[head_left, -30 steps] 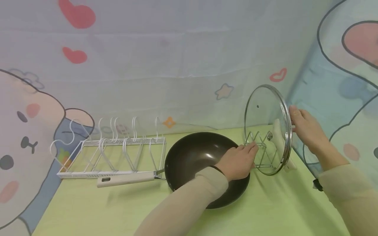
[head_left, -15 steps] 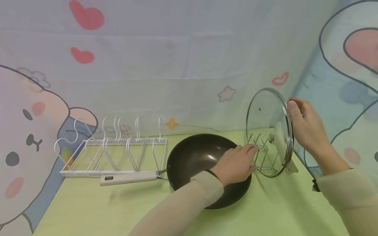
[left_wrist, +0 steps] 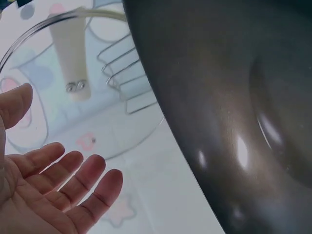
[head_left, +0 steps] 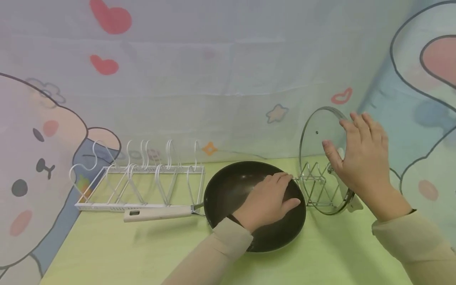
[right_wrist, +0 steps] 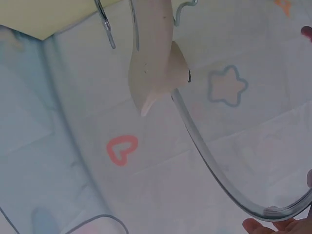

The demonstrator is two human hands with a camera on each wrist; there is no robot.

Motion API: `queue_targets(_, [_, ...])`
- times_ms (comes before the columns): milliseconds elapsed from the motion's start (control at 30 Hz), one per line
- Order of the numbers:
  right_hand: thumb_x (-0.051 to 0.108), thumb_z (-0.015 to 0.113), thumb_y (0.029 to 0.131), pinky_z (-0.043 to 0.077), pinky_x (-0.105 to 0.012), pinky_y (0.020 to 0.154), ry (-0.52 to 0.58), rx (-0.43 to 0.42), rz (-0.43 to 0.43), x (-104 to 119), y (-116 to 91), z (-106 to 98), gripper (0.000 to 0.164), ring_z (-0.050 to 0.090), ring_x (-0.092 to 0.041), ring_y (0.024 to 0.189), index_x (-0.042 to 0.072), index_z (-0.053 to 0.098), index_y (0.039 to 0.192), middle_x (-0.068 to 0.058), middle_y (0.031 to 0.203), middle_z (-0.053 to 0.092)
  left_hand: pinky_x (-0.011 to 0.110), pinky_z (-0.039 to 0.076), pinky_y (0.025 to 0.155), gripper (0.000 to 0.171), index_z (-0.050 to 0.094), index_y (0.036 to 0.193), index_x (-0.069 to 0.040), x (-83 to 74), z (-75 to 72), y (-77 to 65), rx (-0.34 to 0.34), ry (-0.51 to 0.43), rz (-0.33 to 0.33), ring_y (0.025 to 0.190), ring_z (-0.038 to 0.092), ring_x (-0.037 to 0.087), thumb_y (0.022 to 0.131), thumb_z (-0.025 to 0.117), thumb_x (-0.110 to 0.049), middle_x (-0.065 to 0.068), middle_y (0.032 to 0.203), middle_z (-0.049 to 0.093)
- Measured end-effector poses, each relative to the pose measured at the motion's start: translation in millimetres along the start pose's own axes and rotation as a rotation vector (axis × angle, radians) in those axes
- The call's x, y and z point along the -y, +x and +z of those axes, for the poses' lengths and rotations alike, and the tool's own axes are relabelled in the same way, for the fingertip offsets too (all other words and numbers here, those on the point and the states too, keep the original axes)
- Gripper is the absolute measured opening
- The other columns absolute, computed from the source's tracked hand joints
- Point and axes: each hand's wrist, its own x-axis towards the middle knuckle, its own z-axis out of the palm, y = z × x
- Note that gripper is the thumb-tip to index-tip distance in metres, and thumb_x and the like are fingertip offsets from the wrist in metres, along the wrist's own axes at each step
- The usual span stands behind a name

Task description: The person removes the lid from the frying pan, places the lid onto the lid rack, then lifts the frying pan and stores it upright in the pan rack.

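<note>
A round glass lid (head_left: 318, 146) with a metal rim stands upright in a small silver wire rack (head_left: 315, 184). Its cream handle (right_wrist: 153, 58) faces right, as the right wrist view shows. My right hand (head_left: 367, 162) is spread beside the lid's right edge, covering part of the rim; whether it touches the rim I cannot tell. My left hand (head_left: 268, 202) hovers over the dark frying pan (head_left: 231, 194), fingers extended and thumb apart, holding nothing. In the left wrist view, the left hand's fingers (left_wrist: 80, 183) are apart from the lid.
The pan's cream handle (head_left: 160, 213) points left, in front of a larger white wire rack (head_left: 137, 206) with curved dividers. All stand on a pale green tabletop (head_left: 117, 253). A cloth with cartoon prints (head_left: 199, 79) hangs behind and at both sides.
My left hand has let go of the wire rack and moved left over the pan. My right hand has released the lid, spread its fingers and shifted left in front of the rim.
</note>
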Motion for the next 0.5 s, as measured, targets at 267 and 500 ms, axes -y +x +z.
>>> queue_targets(267, [0.055,0.045,0.104,0.018,-0.057,0.135,-0.076,-0.226,-0.2,11,-10,21,0.072,0.044,-0.049,0.15,-0.007,0.058,0.138,-0.031,0.149,0.057,0.038,0.05,0.119,0.067,0.048,0.159,-0.011,15.2,1.3,-19.5,-0.041,-0.043,-0.035,0.147,0.055,0.025,0.106,0.063,-0.05,0.005,0.162,0.053])
queue_targets(500, [0.047,0.05,0.107,0.018,-0.06,0.135,-0.094,-0.298,-0.325,20,-17,37,0.063,0.051,-0.053,0.142,-0.01,0.06,0.133,-0.033,0.14,0.063,0.038,0.05,0.119,0.066,0.051,0.156,-0.01,23.2,3.3,-33.7,-0.098,-0.005,-0.035,0.144,0.058,0.026,0.105,0.066,-0.049,0.006,0.157,0.058])
